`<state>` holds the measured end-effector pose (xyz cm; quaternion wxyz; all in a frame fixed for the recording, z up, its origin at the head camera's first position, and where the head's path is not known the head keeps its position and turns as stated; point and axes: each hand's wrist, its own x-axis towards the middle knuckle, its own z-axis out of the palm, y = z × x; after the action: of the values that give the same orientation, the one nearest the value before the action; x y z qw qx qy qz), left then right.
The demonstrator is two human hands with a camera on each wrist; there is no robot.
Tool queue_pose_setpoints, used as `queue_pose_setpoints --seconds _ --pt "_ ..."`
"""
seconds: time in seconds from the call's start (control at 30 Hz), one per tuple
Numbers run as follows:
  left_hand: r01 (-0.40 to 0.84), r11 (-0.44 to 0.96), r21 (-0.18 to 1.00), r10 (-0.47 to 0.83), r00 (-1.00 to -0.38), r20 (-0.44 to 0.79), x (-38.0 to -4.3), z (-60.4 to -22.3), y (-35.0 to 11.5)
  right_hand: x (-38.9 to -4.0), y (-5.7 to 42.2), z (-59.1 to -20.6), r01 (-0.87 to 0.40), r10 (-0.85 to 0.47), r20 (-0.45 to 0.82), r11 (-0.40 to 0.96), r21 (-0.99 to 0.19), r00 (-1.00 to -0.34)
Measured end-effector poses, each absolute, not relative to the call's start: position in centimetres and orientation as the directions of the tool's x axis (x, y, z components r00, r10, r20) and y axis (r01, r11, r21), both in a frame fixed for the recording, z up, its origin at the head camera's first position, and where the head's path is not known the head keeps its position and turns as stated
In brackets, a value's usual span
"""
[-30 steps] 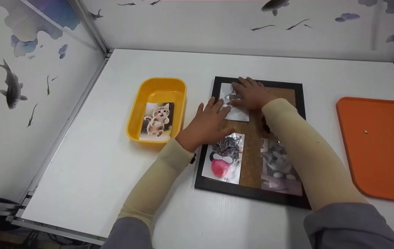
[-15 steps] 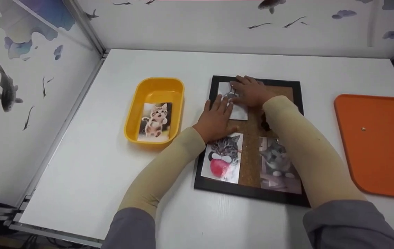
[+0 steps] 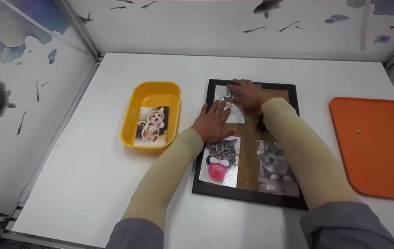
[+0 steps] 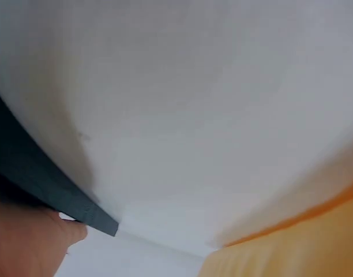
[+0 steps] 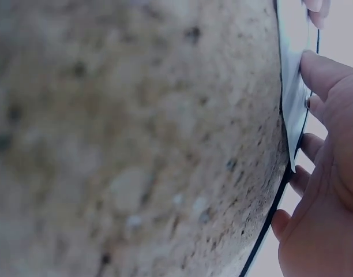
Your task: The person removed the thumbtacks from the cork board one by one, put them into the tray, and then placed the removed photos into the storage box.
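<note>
A black-framed cork board (image 3: pixel 249 155) lies on the white table. At its far left corner is a glossy pale photo (image 3: pixel 235 116), partly hidden by both hands. My right hand (image 3: pixel 247 94) rests over its upper part and the frame's far edge, fingers reaching left. My left hand (image 3: pixel 212 122) lies across the left frame edge, fingers extended onto the photo's lower left. In the right wrist view, the right thumb (image 5: pixel 323 75) touches the photo's face (image 5: pixel 292 69). Nearer on the board are a photo of a tabby with a pink ball (image 3: pixel 219 162) and a grey kitten photo (image 3: pixel 276 166).
Left of the board stands a yellow tub (image 3: pixel 127 131) with a kitten photo (image 3: pixel 152 126) inside. An orange tray (image 3: pixel 380 162) lies to the right, bearing one small shiny item (image 3: pixel 358 131). White panels with fish drawings wall the table's back and left.
My left hand has shifted slightly right and further onto the board, its fingers now close to the right hand. The right hand has stayed nearly in place on the photo.
</note>
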<state>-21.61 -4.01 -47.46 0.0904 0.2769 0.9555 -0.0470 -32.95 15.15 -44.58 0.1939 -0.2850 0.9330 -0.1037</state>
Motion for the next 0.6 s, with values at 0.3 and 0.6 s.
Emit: queue_pose_setpoints --seconds 0.3,0.6 --pt "0.514 0.857 0.03 0.513 -0.848 -0.136 -21.4 -48.7 -4.4 -33.2 15.2 -44.6 -0.459 -0.574 -0.32 0.809 -0.368 -0.754" --pt "0.534 0.845 0.037 0.534 -0.838 -0.11 -21.7 -48.8 -4.5 -33.8 14.9 -44.2 -0.414 -0.544 -0.295 0.816 -0.404 -0.785"
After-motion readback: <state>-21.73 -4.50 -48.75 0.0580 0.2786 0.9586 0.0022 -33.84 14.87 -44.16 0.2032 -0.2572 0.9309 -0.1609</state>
